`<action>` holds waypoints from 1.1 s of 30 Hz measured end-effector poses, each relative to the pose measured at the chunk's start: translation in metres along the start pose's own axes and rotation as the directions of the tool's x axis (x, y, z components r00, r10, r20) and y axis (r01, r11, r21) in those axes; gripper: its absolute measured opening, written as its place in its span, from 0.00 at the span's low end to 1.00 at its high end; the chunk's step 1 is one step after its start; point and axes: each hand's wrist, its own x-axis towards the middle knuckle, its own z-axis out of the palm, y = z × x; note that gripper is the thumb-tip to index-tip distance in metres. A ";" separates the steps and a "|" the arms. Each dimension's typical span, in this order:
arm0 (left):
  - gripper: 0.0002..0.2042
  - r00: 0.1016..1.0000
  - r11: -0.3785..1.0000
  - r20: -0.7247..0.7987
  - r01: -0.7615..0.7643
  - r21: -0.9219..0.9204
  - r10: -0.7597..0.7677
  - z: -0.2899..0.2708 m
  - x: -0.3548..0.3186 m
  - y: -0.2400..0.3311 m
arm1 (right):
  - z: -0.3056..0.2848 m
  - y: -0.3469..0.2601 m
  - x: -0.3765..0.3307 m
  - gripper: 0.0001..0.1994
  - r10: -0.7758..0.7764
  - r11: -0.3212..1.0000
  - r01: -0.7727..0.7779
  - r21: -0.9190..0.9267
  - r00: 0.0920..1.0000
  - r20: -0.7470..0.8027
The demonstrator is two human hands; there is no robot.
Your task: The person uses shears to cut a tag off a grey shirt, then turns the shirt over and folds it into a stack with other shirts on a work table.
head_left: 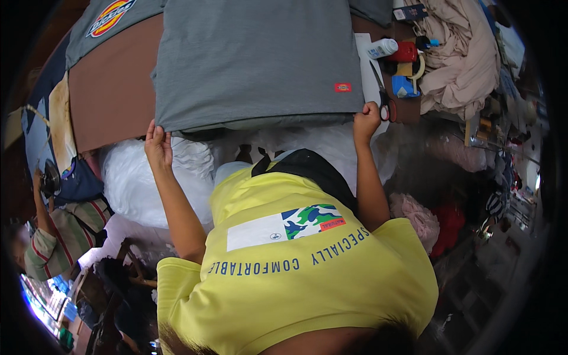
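A grey T-shirt (254, 65) lies spread on the brown table, its hem toward me and a small red label near the right end of that hem. At the hem's left corner, my left hand (158, 148) is closed on the cloth, palm partly turned up. The fingers of my right hand (366, 122) pinch the opposite corner. Between the two hands the hem runs nearly straight, and a second layer of grey cloth shows just under it. Black-handled scissors (383, 97) lie right beside my right hand.
On the brown table (112, 89), another grey garment (112, 23) with a printed logo lies far left. A white bottle (382, 48), a blue box (406, 87) and a tape roll (419, 66) stand right, before beige cloth (458, 53). White plastic (139, 183) hangs below. Someone in a striped top (65, 236) works at left.
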 end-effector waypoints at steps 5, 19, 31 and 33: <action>0.19 0.997 0.998 0.075 -0.016 -0.057 0.020 -0.005 -0.004 0.000 | -0.008 -0.011 -0.001 0.27 -0.277 0.959 0.282 -0.021 0.953 0.121; 0.06 0.947 -0.697 0.279 -0.310 0.647 -0.161 -0.038 -0.102 -0.081 | -0.071 0.072 -0.129 0.24 -0.003 0.844 0.462 -0.273 0.513 0.858; 0.06 0.705 0.602 0.461 -0.061 0.796 -0.539 0.080 -0.042 0.040 | -0.049 -0.004 -0.011 0.11 0.097 0.897 -0.424 -0.126 -0.089 0.991; 0.04 0.882 0.623 0.465 -0.321 0.713 -0.077 0.077 -0.003 0.052 | -0.042 -0.052 0.036 0.11 0.024 0.833 -0.538 0.130 0.270 0.963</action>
